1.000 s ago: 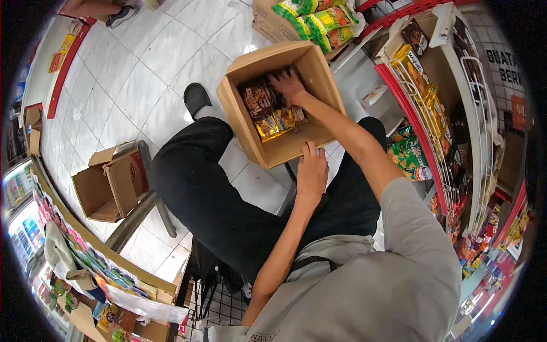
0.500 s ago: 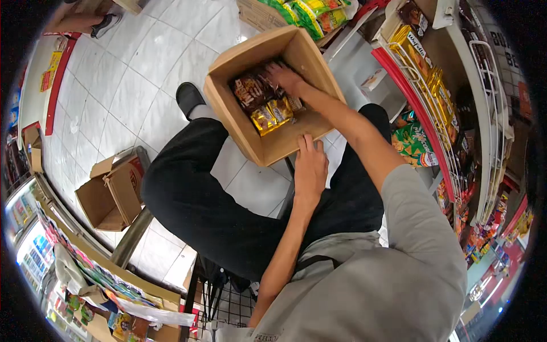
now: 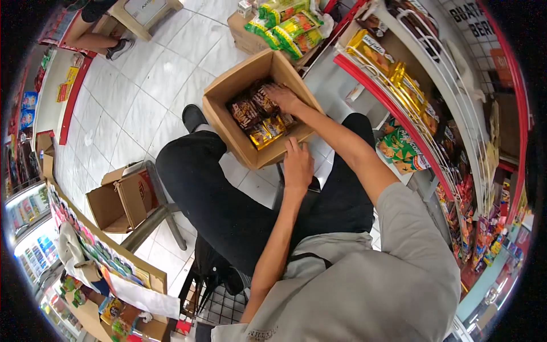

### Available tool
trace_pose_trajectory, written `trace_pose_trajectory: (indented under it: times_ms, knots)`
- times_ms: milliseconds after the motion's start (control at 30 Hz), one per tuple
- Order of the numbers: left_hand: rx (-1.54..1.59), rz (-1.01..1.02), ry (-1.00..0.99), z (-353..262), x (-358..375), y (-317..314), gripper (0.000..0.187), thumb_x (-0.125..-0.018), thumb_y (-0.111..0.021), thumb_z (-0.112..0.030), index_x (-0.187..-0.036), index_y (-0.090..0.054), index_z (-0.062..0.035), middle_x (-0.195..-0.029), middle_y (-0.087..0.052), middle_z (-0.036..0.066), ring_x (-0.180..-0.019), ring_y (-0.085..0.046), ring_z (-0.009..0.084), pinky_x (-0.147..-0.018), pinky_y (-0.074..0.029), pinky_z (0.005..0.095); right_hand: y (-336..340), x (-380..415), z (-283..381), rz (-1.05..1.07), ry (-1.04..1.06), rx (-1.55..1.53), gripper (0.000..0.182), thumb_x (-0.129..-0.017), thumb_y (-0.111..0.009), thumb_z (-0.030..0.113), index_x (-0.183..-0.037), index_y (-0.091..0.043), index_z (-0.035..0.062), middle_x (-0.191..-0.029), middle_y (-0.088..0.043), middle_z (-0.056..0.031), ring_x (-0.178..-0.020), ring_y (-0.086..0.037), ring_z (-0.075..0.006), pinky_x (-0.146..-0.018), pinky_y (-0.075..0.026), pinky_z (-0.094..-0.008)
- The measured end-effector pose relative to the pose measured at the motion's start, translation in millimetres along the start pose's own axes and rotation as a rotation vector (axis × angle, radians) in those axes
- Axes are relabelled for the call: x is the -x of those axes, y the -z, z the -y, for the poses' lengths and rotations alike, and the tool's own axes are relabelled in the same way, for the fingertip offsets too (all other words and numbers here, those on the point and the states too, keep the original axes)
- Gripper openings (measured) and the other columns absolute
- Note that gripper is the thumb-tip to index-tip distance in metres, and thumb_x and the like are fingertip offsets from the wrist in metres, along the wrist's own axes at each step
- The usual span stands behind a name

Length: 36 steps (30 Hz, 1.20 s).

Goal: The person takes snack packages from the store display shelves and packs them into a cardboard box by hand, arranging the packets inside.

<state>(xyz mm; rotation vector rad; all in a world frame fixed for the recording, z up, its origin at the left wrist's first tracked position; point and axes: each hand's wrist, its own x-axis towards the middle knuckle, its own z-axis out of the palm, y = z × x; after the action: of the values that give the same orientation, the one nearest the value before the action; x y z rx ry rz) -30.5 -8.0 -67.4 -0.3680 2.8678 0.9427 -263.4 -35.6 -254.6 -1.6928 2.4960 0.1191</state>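
Observation:
An open cardboard box (image 3: 231, 134) stands between my knees. Inside it lie brown snack packets (image 3: 244, 112) and, nearer me, yellow packets (image 3: 266, 132). My right hand (image 3: 280, 97) reaches into the box at its right side, on the brown packets; its fingertips are too small and dark to tell whether they grip one. Outside, my left hand (image 3: 298, 163) rests its fingertips on the near rim of the box, with the fingers slightly apart and nothing held.
Shelves with yellow packets (image 3: 370, 50) rise on the right, behind a red edge. Green snack bags (image 3: 296, 31) lie on a carton beyond the box. An empty carton (image 3: 122, 199) stands at the left. Another person's leg (image 3: 94, 40) shows at the upper left.
The head view has shifted, and the box appears slightly lower. My right hand remains inside it, over the brown packets, which show more fully. My left hand stays at the near rim.

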Motion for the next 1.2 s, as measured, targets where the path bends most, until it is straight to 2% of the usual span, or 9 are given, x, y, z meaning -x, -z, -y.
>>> trace_pose_trajectory:
  times_ms: [100,167,367,467,600,700,967,1133,1200]
  knots:
    - [-0.06,0.02,-0.021,-3,5,4,0.042,-0.086,-0.071,-0.011,-0.121,-0.056,0.0086,-0.127,-0.045,0.028,-0.126,-0.047,0.0477,-0.088,-0.06,0.0482,80,32,10,0.257,-0.035,-0.41,0.083,-0.074,-0.082,0.02,-0.146,-0.046,0.0006,-0.143,-0.054,-0.0202,-0.139,-0.048,-0.0368,-0.116,-0.039,-0.045]
    - [-0.085,0.019,-0.056,-2,4,-1,0.043,-0.086,-0.071,-0.011,-0.121,-0.056,0.0088,-0.127,-0.044,0.029,-0.127,-0.046,0.0492,-0.089,-0.059,0.0487,130,84,23,-0.237,0.024,-0.653,0.072,-0.081,-0.08,0.018,-0.142,-0.047,0.0003,-0.135,-0.057,-0.0196,-0.13,-0.054,-0.0375,-0.108,-0.046,-0.0439]
    - [-0.149,-0.147,-0.093,-5,5,-27,0.045,-0.084,-0.071,-0.014,-0.122,-0.058,0.0046,-0.139,-0.045,0.028,-0.131,-0.047,0.0458,-0.097,-0.055,0.05,304,249,34,-0.279,-0.406,-0.966,0.048,-0.093,-0.072,0.02,-0.136,-0.056,0.0056,-0.134,-0.06,-0.0179,-0.13,-0.056,-0.0365,-0.112,-0.043,-0.0433]
    - [-0.183,-0.156,-0.068,-9,11,-26,0.042,-0.084,-0.07,-0.014,-0.12,-0.059,0.0042,-0.137,-0.045,0.028,-0.131,-0.048,0.0461,-0.095,-0.056,0.0496,321,297,9,-0.501,-0.427,-0.795,0.045,-0.094,-0.07,0.022,-0.135,-0.058,0.0069,-0.138,-0.058,-0.0178,-0.132,-0.054,-0.037,-0.116,-0.039,-0.0457]
    - [-0.147,-0.101,-0.126,-1,12,-24,0.048,-0.086,-0.073,-0.015,-0.125,-0.055,0.0078,-0.139,-0.04,0.033,-0.132,-0.042,0.0533,-0.095,-0.057,0.0486,315,322,-63,-0.671,-0.546,-0.022,0.053,-0.094,-0.071,0.029,-0.141,-0.056,0.0072,-0.138,-0.057,-0.023,-0.132,-0.051,-0.0433,-0.118,-0.034,-0.0522]
    - [-0.175,-0.058,-0.156,1,16,-20,0.047,-0.086,-0.073,-0.014,-0.125,-0.056,0.0069,-0.137,-0.04,0.032,-0.132,-0.043,0.0514,-0.095,-0.057,0.0481,327,332,-95,-0.522,-0.792,-0.094,0.064,-0.095,-0.071,0.04,-0.147,-0.052,0.0069,-0.145,-0.053,-0.0256,-0.138,-0.047,-0.0423,-0.121,-0.032,-0.0482]
    - [-0.183,-0.12,-0.307,30,24,-13,0.047,-0.086,-0.075,-0.014,-0.126,-0.056,0.0038,-0.137,-0.041,0.029,-0.131,-0.044,0.0475,-0.093,-0.058,0.0485,320,349,-130,-0.431,-0.6,-0.614,0.086,-0.095,-0.067,0.059,-0.155,-0.042,0.0024,-0.156,-0.045,-0.0257,-0.144,-0.044,-0.0375,-0.12,-0.035,-0.0407]
    - [-0.12,-0.04,-0.263,28,38,0,0.046,-0.087,-0.074,-0.013,-0.126,-0.055,0.0035,-0.134,-0.043,0.027,-0.131,-0.044,0.0465,-0.095,-0.057,0.0492,318,345,-133,-0.539,-0.614,-0.329,0.079,-0.094,-0.072,0.053,-0.148,-0.049,0.0002,-0.145,-0.055,-0.0269,-0.135,-0.054,-0.036,-0.113,-0.041,-0.0428]
    - [-0.095,-0.051,-0.256,26,35,7,0.045,-0.087,-0.074,-0.013,-0.125,-0.055,0.0034,-0.133,-0.043,0.027,-0.131,-0.044,0.0463,-0.095,-0.057,0.0496,350,348,-121,-0.353,-0.822,-0.443,0.075,-0.092,-0.074,0.05,-0.145,-0.051,0.0025,-0.145,-0.056,-0.0236,-0.133,-0.054,-0.0384,-0.11,-0.043,-0.0456]
